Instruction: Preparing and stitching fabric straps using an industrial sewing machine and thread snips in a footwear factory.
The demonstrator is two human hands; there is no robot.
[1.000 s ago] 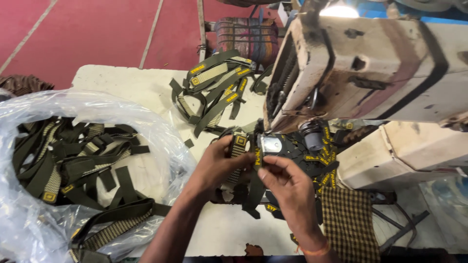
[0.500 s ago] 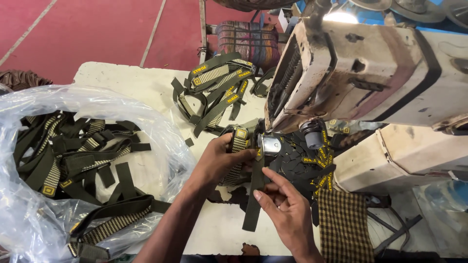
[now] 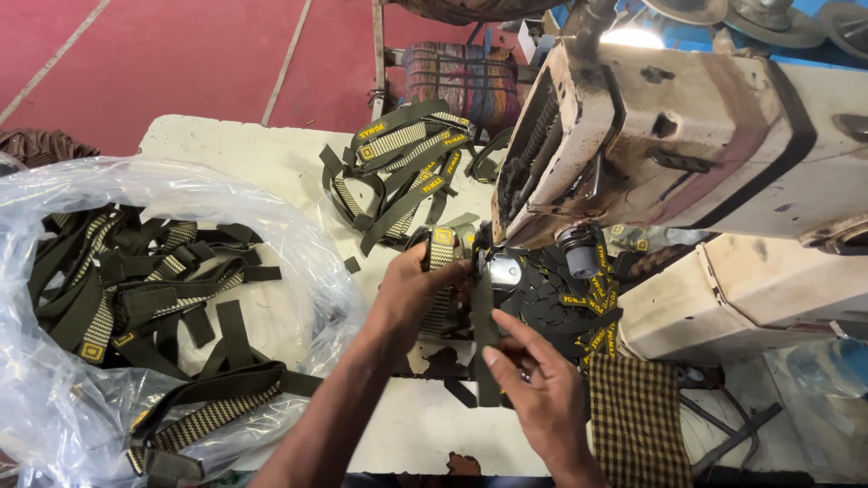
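A worn, cream-coloured sewing machine (image 3: 687, 136) stands on a pale surface (image 3: 262, 154), seen from above by the person working at it. Just in front of the machine's needle end, the left hand (image 3: 418, 294) is closed around a patterned olive and cream strap piece (image 3: 441, 271), thumb and fingers pinching it tight. The right hand (image 3: 538, 389), nearer the viewer than the machine, has thumb and fingertips closed lightly on a plain olive webbing strap (image 3: 482, 330) that runs from the needle area back toward the viewer. The step in hand looks like lining the two strap pieces up under the machine head; the next move would call for holding them square and flat there. Left of the machine lies a pile of finished straps (image 3: 402, 167); further left, a clear plastic bag (image 3: 298, 244) holds many more.
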